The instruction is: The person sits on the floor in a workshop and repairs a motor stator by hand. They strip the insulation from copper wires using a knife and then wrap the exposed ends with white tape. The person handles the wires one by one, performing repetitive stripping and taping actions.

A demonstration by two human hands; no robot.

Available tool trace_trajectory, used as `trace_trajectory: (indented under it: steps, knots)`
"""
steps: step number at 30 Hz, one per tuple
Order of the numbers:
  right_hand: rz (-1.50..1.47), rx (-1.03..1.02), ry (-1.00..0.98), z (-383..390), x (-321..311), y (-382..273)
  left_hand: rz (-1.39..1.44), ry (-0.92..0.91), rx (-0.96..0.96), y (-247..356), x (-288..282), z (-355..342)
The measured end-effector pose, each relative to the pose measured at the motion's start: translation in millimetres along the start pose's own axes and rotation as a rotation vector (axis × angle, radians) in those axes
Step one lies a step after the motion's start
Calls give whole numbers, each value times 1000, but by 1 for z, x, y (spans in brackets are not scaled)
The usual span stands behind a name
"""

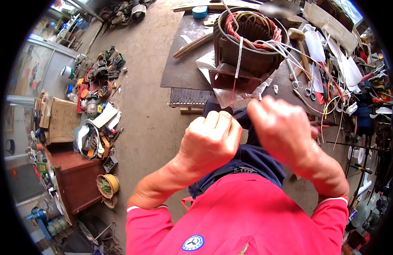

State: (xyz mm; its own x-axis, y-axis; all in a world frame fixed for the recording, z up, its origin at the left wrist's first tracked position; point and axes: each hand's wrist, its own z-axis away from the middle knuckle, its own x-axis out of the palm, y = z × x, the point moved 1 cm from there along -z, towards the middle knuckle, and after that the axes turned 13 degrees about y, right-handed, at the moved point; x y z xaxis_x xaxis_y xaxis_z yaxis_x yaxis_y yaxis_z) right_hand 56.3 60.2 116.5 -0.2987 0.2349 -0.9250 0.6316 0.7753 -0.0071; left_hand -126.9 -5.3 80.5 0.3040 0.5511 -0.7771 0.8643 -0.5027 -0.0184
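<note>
Hands work at frame centre: left hand [210, 142] fisted, right hand [282, 127] curled, apparently drawing a thin cord taut; what each grip holds I cannot tell. Motor stator [247, 46] sits upper centre on the surface [183, 63]; the pull needs steady tension

Workbench [183, 68] bearing stator [247, 46], scissors [310, 87]

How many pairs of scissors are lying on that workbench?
2 that I can make out: one pair of scissors just right of the motor stator, and a second pair right beside it. More may be hidden in the tool clutter farther right.
</note>
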Motion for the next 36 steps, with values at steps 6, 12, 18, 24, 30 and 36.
trace_trajectory:
  steps: [6, 12, 18, 24, 30, 36]
  knots:
    - [66, 76, 24, -17, -1, 21, -33, 62, 89, -9, -3, 0]
    - [-407, 261, 325, 7, 43, 12, 760, 328, -555, -16, 9, 20]
    - [-1069, 381, 578, 19, 73, -43, 2271, 540, -1377, 9, 16, 37]
    - [-817, 412, 657, 8, 94, -28, 2462, 509, -1347, 13, 23, 35]
    - [-580, 429, 592, 0, 83, 3, 1961, 493, -1390, 14, 23, 38]
    - [-479, 136, 306, 7, 43, -1, 1262, 401, -1105, 11, 16, 40]
